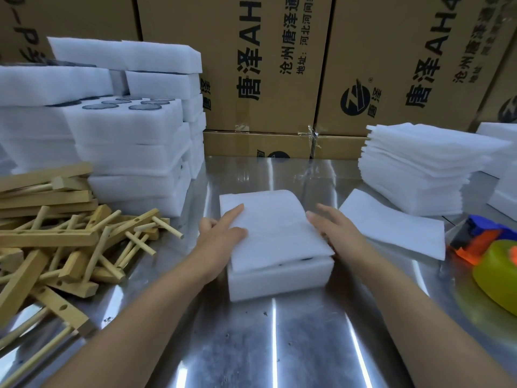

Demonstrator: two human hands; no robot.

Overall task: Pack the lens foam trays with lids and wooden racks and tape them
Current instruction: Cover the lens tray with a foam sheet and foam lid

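A white lens foam tray (279,278) sits at the middle of the steel table, with a thin white foam lid (271,228) lying across its top, slightly askew. My left hand (221,233) rests on the lid's left edge with the forefinger stretched flat over it. My right hand (333,225) lies along the lid's right edge, fingers straight. A heap of wooden racks (56,233) fills the left side. A tape dispenser (481,242), blue and orange, lies at the right.
Stacked foam trays with dark lenses (126,141) stand at the back left. A pile of thin foam lids (419,169) is at the back right, with one loose lid (391,222) before it. Cardboard boxes (260,65) wall the rear. A yellow-green object (498,275) sits at the right edge.
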